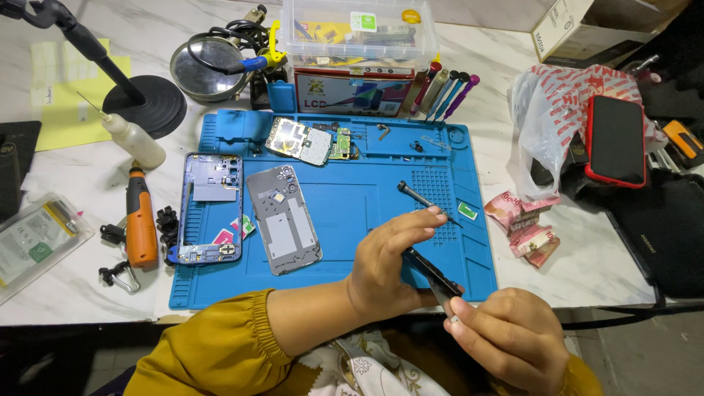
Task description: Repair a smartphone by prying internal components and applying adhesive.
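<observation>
Here, slim black phone, held edge-on.

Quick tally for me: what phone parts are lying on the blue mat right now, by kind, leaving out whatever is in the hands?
Phone frame, blue-edged: 1
Grey back cover: 1
Circuit board assemblies: 2
Small green card: 1
Screwdriver: 1
Total: 6, all on the blue mat. A few tiny screws and brackets near the top edge are too small to count.
</observation>
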